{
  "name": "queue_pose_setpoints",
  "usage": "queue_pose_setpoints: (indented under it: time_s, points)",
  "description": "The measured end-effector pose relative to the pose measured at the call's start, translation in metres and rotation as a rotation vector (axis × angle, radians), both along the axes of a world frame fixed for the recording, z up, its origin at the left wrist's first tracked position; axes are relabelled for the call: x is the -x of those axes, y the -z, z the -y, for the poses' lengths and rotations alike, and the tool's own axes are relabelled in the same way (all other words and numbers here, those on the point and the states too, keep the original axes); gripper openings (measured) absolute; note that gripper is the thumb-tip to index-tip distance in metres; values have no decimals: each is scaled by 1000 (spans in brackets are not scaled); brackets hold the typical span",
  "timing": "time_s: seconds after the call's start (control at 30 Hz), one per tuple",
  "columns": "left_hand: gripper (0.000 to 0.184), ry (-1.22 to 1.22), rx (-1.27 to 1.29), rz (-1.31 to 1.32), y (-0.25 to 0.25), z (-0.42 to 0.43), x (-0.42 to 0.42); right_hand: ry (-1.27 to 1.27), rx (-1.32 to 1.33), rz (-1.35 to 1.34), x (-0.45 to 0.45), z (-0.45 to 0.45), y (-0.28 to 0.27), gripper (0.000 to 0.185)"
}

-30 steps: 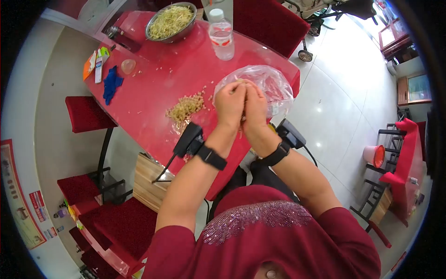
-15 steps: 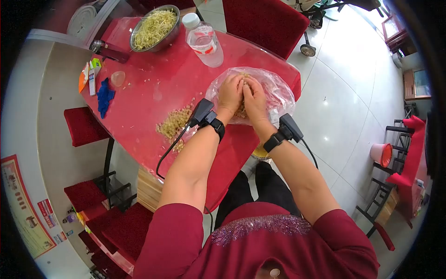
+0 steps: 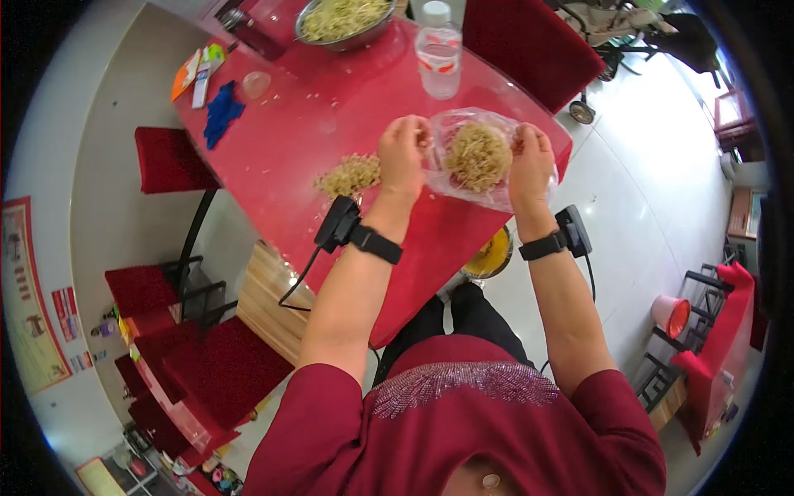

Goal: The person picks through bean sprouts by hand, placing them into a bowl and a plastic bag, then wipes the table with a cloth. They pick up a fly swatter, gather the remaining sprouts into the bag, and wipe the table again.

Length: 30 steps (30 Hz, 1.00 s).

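A clear plastic bag (image 3: 499, 196) lies spread on the red table, with a tan clump of what look like sprout scraps (image 3: 478, 157) heaped in its middle. My left hand (image 3: 403, 155) pinches the left side of the bag. On the opposite side my right hand (image 3: 532, 165) has its fingers closed on the bag's edge. A loose pile of similar pale bits (image 3: 351, 174) sits on the tabletop just left of my left hand. Both wrists carry black straps with small boxes and cables.
Behind the bag stand a clear water bottle (image 3: 439, 54) and a metal bowl of bean sprouts (image 3: 344, 23). Farther left are a dark flask (image 3: 251, 33), a blue cloth (image 3: 222, 114) and small packets. A yellow-lined bucket (image 3: 490, 254) is on the floor below the table edge.
My hands were together over the clump in the bag; now they are apart at the bag's two sides, and the clump shows. The view has shifted, with table items nearer the top.
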State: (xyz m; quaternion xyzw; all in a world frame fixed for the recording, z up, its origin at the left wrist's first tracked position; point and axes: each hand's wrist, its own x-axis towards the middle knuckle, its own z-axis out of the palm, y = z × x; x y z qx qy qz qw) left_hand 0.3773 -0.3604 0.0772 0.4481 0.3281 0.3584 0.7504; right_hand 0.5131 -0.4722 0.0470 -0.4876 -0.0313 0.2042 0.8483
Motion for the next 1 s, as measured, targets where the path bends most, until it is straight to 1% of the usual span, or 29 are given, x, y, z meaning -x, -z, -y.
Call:
queue_pose_setpoints:
  time_s: [0.03, 0.07, 0.13, 0.2, 0.23, 0.27, 0.3, 0.33, 0.37, 0.4, 0.43, 0.47, 0.53, 0.6, 0.63, 0.7, 0.73, 0.8, 0.83, 0.87, 0.93, 0.97, 1.0]
  points:
    - [15, -33, 41, 1, -7, -6, 20, -23, -105, -55, 12, -3, -17, 9]
    - [16, -95, -50, -68, -7, -13, 42, -38, -107, -59, 26, -4, -29, 9]
    - [17, -194, -182, -181, 4, -30, 91, -386, -36, 35, 61, -3, -44, 10]
    - [19, -239, -223, -227, 26, -51, 133, -565, -11, -95, 108, -5, -28, 11]
    - [19, -235, -261, -349, 37, -60, 149, -573, -9, -97, 129, -6, -17, 11]
    - [20, -228, -295, -468, 45, -65, 159, -614, 90, -69, 147, -6, -4, 12]
    - [20, -232, -288, -464, 48, -70, 162, -650, 190, -37, 158, -9, 10, 15]
    - [20, -237, -538, -604, 51, -74, 163, -653, 198, -31, 161, -15, 24, 15]
    - [20, -240, -791, -740, 55, -78, 163, -498, 390, 288, 160, -20, 39, 17]
    - [20, -241, -784, -732, 63, -85, 162, -325, 572, 607, 154, -26, 50, 21]
    - [21, -226, -965, -797, 74, -93, 159, -340, 664, 712, 144, -31, 54, 26]
    - [22, -212, -1144, -864, 85, -100, 156, -344, 671, 721, 139, -42, 60, 26]
    - [25, -208, -1152, -825, 87, -102, 142, -166, 733, 1095, 129, -66, 60, 28]
    - [26, -34, -1228, -696, 85, -101, 135, -224, 623, 1110, 124, -96, 61, 24]
    - [26, -28, -1215, -698, 80, -99, 137, -232, 634, 1107, 126, -105, 57, 24]
    - [28, 314, -1161, -606, 70, -92, 141, -557, 533, 1179, 135, -116, 50, 20]
    - [28, 315, -1155, -605, 67, -87, 146, -562, 537, 1178, 141, -114, 52, 20]
    - [29, 448, -1059, -567, 59, -69, 164, -670, 394, 1313, 157, -104, 55, 17]
    - [31, 493, -1027, -596, 53, -58, 175, -809, 404, 1297, 161, -92, 48, 19]
    - [31, 491, -1021, -601, 54, -45, 185, -817, 402, 1294, 169, -78, 46, 19]
    - [30, 386, -1184, -590, 57, -20, 201, -848, 351, 1334, 181, -53, 42, 22]
    - [33, 406, -1135, -616, 53, -10, 208, -928, 373, 1317, 181, -43, 38, 26]
    - [33, 405, -1130, -618, 50, -3, 213, -935, 373, 1316, 179, -40, 35, 26]
